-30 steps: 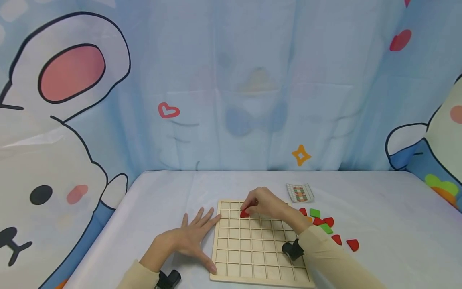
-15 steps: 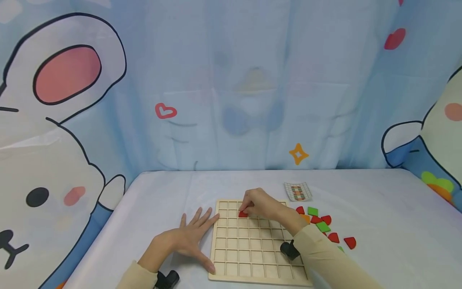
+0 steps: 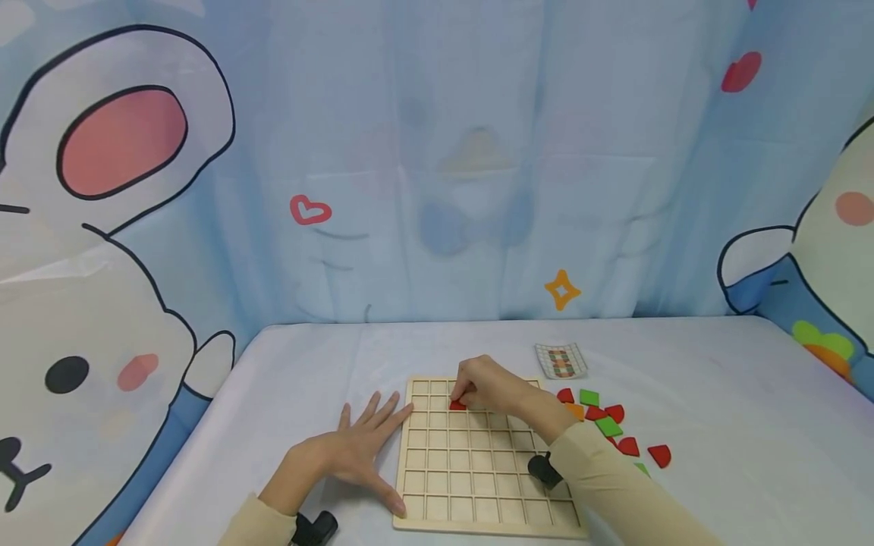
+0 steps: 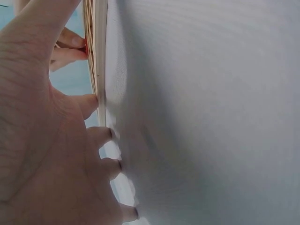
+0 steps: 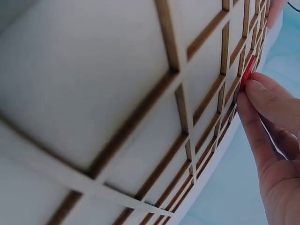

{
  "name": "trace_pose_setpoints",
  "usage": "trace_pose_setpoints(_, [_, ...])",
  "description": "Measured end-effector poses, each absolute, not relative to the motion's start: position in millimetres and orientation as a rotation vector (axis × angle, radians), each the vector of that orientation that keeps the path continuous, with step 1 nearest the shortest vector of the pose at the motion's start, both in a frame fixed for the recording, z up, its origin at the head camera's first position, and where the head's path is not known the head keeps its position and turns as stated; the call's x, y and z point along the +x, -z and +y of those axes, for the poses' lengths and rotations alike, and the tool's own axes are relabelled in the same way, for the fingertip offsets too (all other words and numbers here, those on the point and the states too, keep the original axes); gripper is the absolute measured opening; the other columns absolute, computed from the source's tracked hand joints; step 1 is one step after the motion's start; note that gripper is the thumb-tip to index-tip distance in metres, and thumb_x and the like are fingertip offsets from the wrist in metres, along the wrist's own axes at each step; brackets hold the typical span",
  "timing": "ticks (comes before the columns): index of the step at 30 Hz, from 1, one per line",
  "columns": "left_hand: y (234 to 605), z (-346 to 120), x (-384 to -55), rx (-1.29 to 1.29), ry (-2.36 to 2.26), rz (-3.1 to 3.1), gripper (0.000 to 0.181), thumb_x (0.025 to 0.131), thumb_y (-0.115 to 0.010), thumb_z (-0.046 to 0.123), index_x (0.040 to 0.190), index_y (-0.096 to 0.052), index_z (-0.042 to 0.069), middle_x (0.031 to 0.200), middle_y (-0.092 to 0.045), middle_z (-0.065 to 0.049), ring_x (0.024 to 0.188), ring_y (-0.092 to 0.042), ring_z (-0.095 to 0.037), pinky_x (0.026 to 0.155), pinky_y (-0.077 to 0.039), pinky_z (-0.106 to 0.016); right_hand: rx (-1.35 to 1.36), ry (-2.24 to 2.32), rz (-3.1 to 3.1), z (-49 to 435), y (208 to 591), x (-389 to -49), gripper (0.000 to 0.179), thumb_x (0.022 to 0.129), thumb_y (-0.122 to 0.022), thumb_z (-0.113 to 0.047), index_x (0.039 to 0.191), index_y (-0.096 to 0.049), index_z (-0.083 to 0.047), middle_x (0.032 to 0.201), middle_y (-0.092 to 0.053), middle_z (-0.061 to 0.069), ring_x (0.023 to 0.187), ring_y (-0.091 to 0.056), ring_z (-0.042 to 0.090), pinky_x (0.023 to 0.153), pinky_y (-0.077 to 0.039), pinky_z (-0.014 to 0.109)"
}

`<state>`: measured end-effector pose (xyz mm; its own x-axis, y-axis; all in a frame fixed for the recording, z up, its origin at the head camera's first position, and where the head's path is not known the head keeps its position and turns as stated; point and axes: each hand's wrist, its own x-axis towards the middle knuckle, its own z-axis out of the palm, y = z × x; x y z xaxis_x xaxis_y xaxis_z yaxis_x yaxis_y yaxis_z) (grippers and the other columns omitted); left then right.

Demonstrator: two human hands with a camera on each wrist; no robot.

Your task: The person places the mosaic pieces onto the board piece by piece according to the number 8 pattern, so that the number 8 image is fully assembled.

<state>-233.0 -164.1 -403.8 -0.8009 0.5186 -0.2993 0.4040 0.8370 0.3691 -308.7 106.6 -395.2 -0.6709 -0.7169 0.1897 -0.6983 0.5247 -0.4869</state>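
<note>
A square wooden grid board (image 3: pixel 481 460) lies on the white table. My right hand (image 3: pixel 493 387) is over its far part, thumb and fingertips pinching a red quarter-round tile (image 3: pixel 457 406) at one of the cells. In the right wrist view that red tile (image 5: pixel 247 72) sits tilted among the raised ridges, with the fingertips at its edge. My left hand (image 3: pixel 358 447) rests spread beside the board's left side, its thumb and index fingertip at the frame. The left wrist view shows the fingers (image 4: pixel 101 137) straight, tips down on the cloth along the board's edge.
Right of the board lie several loose tiles: red ones such as the outermost red tile (image 3: pixel 659 456), green ones such as the green tile (image 3: pixel 609 427), and an orange tile (image 3: pixel 576 410) partly behind the right forearm. A small printed pattern card (image 3: pixel 561 362) lies behind them.
The red tile has settled lower toward its cell, with the right fingers still on it. The left hand holds its place. The whole head view has shifted slightly.
</note>
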Motion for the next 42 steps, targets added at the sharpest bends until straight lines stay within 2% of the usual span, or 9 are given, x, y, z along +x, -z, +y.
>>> trace_pose_setpoints(7, [403.1,-164.1,-233.1,0.691,-0.414,2.613,0.13,0.074,-0.092,0.056,0.17,-0.011,0.022,0.176,0.001,-0.013,0.16,0.007,-0.039,0.117,0.005,-0.077,-1.302,0.801,2.732,105.9,396.7,-306.8,0.014,0.086,-0.078,0.013,0.094,-0.082,0.002,0.085,-0.068,0.003,0.078,-0.066,0.012,0.071,-0.056,0.019])
trace_pose_setpoints(14, [405.8,-170.1,-231.1,0.651,-0.424,2.623,0.132,0.072,-0.093,0.055,0.17,-0.012,0.021,0.176,0.0,-0.014,0.16,0.006,-0.04,0.118,0.005,-0.076,-1.403,0.717,2.716,113.3,388.1,-298.1,0.014,0.09,-0.082,-0.002,0.103,-0.08,-0.001,0.097,-0.068,0.007,0.09,-0.069,0.022,0.081,-0.059,0.03])
trace_pose_setpoints(18, [406.9,-171.5,-229.5,0.651,-0.437,2.619,0.132,0.072,-0.093,0.056,0.17,-0.012,0.02,0.176,-0.001,-0.015,0.16,0.006,-0.041,0.118,0.004,-0.076,-1.384,0.707,2.723,129.4,378.2,-282.9,0.015,0.091,-0.081,-0.004,0.106,-0.079,-0.003,0.101,-0.066,0.005,0.091,-0.067,0.02,0.081,-0.059,0.031])
trace_pose_setpoints(26, [406.1,-171.6,-228.8,0.654,-0.428,2.627,0.133,0.072,-0.093,0.056,0.17,-0.011,0.02,0.176,0.0,-0.015,0.16,0.006,-0.041,0.118,0.004,-0.077,-1.209,0.624,2.711,172.2,371.8,-237.8,0.012,0.091,-0.082,-0.012,0.103,-0.08,-0.013,0.098,-0.063,-0.008,0.088,-0.061,0.009,0.076,-0.057,0.028])
trace_pose_setpoints(32, [403.6,-167.9,-229.8,0.689,-0.442,2.609,0.132,0.073,-0.093,0.056,0.17,-0.01,0.021,0.176,0.001,-0.014,0.16,0.007,-0.04,0.118,0.003,-0.076,-1.036,0.535,2.731,206.0,371.2,-212.3,0.01,0.087,-0.087,-0.017,0.092,-0.08,-0.022,0.09,-0.057,-0.015,0.082,-0.054,0.005,0.073,-0.055,0.025])
trace_pose_setpoints(38, [403.1,-165.1,-231.1,0.699,-0.447,2.605,0.133,0.072,-0.092,0.057,0.17,-0.01,0.02,0.176,0.001,-0.014,0.16,0.007,-0.041,0.118,0.004,-0.076,-0.95,0.537,2.725,226.5,368.3,-206.6,0.015,0.083,-0.088,-0.01,0.09,-0.08,-0.02,0.087,-0.059,-0.013,0.086,-0.058,0.011,0.074,-0.055,0.026])
trace_pose_setpoints(42, [403.6,-164.5,-232.2,0.702,-0.439,2.596,0.135,0.072,-0.091,0.06,0.17,-0.008,0.021,0.176,0.002,-0.014,0.16,0.008,-0.04,0.118,0.004,-0.076,-0.893,0.52,2.705,233.6,368.9,-206.1,0.02,0.079,-0.092,-0.013,0.089,-0.079,-0.024,0.085,-0.06,-0.015,0.091,-0.06,0.014,0.075,-0.055,0.026])
